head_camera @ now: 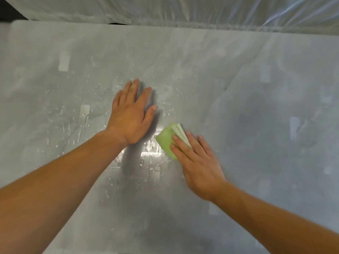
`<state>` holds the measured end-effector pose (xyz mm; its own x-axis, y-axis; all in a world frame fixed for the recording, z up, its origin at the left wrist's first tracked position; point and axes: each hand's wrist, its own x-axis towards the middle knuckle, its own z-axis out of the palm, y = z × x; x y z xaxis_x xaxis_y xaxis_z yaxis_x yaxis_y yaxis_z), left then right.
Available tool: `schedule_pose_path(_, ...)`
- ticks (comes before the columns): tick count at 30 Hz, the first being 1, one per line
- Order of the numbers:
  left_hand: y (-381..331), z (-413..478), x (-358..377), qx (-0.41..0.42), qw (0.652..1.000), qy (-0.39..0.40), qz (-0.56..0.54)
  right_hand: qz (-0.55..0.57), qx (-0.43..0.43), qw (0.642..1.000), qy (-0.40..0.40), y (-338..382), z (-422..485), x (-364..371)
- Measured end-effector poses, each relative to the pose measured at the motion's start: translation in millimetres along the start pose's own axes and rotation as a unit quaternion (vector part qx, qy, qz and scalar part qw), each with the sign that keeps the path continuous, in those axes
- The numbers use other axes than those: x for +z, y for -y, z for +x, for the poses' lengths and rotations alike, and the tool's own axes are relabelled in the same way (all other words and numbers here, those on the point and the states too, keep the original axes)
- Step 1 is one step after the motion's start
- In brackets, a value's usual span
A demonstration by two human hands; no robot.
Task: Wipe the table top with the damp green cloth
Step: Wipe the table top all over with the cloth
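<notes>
left hand [131,114]: mine, flat on the table top [238,74], palm down, fingers straight and together, thumb out to the side. Not gripping anything, just pressing on the surface.

right hand [197,160]: also mine, laid flat over the green cloth [166,139], fingers stretched out on top of it. Pressing down w/ flat fingers, not a fist, not a pinch. Thumb is hidden under the hand so can't tell what it's doing.

green cloth: folded up into a small pad, you can see the layered edges fanning out just past my right fingertips. Most of it pokes out to the thumb side of my right fingers, the rest is under them. Sits just below and beside my left thumb, close but not touching afaict.

table top: pale grey, shiny, big bright glare patch btw my two hands.

water droplets [77,125]: scattered all over, mostly around and beyond my left fingers and down beside the left wrist, some more in the glare near the cloth. Area out past my right pinky side looks drier.

plastic sheeting [238,11]: clear, wrinkly, hanging along the far edge, well beyond both sets of fingertips.
</notes>
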<state>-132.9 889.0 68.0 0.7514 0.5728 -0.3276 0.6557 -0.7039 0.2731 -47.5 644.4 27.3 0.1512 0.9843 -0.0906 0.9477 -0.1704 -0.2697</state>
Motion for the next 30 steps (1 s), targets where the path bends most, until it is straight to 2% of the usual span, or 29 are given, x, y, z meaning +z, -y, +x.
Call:
schedule_pose_path(2,1,12,-4,0.004,1.0,0.001,0.0,0.011,0.021,1.0,-0.012,-28,14,-8)
schedule_pose_path(6,5,37,-10,0.017,1.0,0.011,0.014,0.047,0.235,0.968,-0.078,-89,79,-29)
schedule_pose_path(9,5,61,-14,0.026,0.999,0.007,0.024,0.072,0.323,0.937,-0.112,-85,116,-32)
schedule_pose_path(11,5,75,-18,0.029,0.999,0.007,0.036,0.059,0.272,0.955,-0.098,-66,114,-26)
schedule_pose_path(13,6,88,-20,0.032,0.998,0.012,0.049,0.038,0.158,0.985,-0.057,-59,96,-21)
schedule_pose_path(15,10,95,-19,0.032,0.997,0.024,0.063,0.028,0.082,0.996,-0.037,-81,89,-26)
schedule_pose_path(17,14,98,-17,0.036,0.996,0.027,0.071,0.023,0.129,0.99,-0.051,-116,104,-38)
schedule_pose_path(20,18,99,-18,0.044,0.997,0.017,0.068,0.059,0.307,0.944,-0.1,-152,154,-55)
schedule_pose_path(22,17,100,-19,0.045,0.997,0.019,0.059,0.063,0.363,0.922,-0.119,-145,181,-55)
schedule_pose_path(24,17,99,-19,0.045,0.998,0.016,0.051,0.057,0.315,0.941,-0.112,-125,186,-48)
schedule_pose_path(27,18,100,-19,0.044,0.998,0.012,0.041,0.032,0.139,0.988,-0.057,-106,160,-39)
schedule_pose_path(29,19,100,-18,0.044,0.998,0.013,0.038,0.028,0.111,0.992,-0.046,-125,157,-45)
schedule_pose_path(30,20,101,-18,0.047,0.998,0.013,0.038,0.027,0.137,0.989,-0.056,-136,162,-49)
